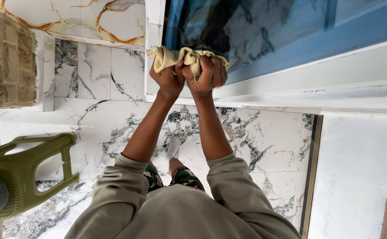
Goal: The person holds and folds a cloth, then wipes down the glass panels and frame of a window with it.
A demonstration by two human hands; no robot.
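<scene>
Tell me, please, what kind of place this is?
Probably the tiled entrance or porch of a house. Both hands, left and right, grip a yellow cloth at a blue-tinted window. The floor is marbled tile, and a green stool stands nearby.

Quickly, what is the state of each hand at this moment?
Left hand: closed, gripping the crumpled pale yellow cloth.
Right hand: closed, gripping the same cloth against the dark window glass.

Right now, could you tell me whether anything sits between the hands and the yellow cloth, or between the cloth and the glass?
Nothing visible does. The left hand and right hand both grip the yellow cloth directly, bunched against the lower corner of the glass by the white frame.
</scene>
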